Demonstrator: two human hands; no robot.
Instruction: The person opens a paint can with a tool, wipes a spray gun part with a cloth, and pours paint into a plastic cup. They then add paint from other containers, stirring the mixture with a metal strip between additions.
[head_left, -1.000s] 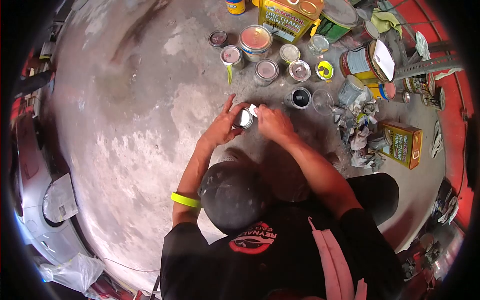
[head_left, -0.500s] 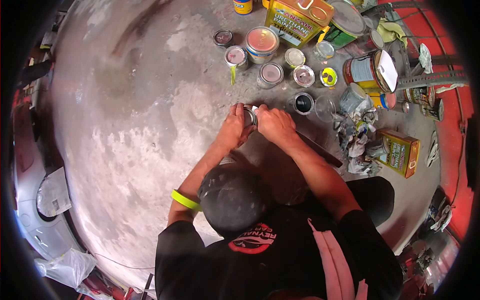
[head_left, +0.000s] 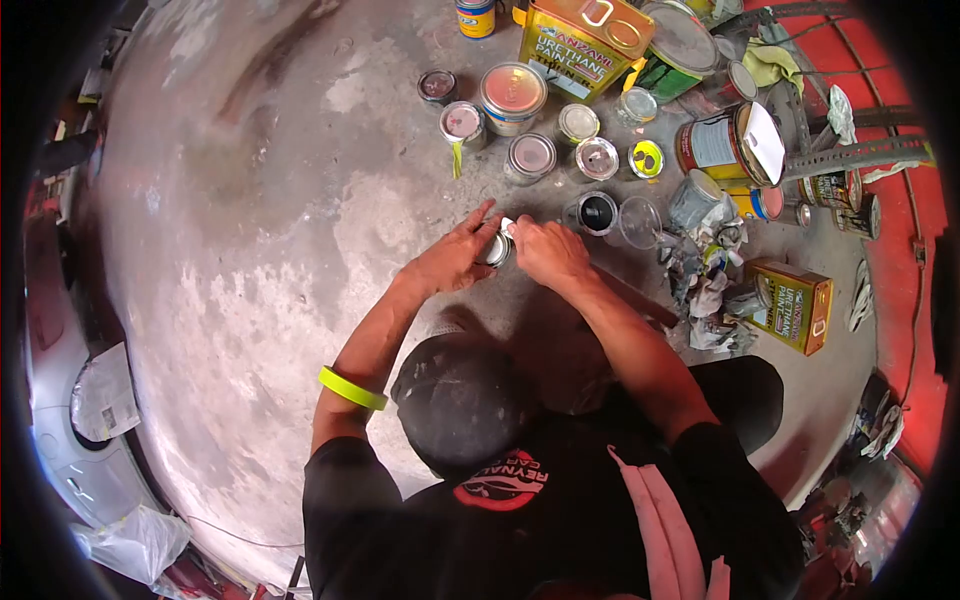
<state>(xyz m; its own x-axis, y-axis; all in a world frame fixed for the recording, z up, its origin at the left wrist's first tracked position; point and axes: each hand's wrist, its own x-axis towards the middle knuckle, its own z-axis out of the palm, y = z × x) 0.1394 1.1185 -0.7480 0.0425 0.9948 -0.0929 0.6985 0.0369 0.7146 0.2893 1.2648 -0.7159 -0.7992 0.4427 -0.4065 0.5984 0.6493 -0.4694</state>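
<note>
A small round can stands between my hands on the concrete floor. My left hand is round its left side, with the fingertips near the rim. At the can's right edge my right hand is closed on a small white piece, and the fingertips are mostly hidden. Just up and right of the hands is a can with dark contents, beside a clear round container. A yellow-green band circles the left forearm.
Several paint cans, a large one among them, and a thinner tin stand ahead. Crumpled paper and another thinner tin are on the right. A car part lies at the left edge.
My left hand has shifted left and loosened, its fingers now straighter and more of the can showing. My right hand has moved slightly right. The view has shifted a little.
</note>
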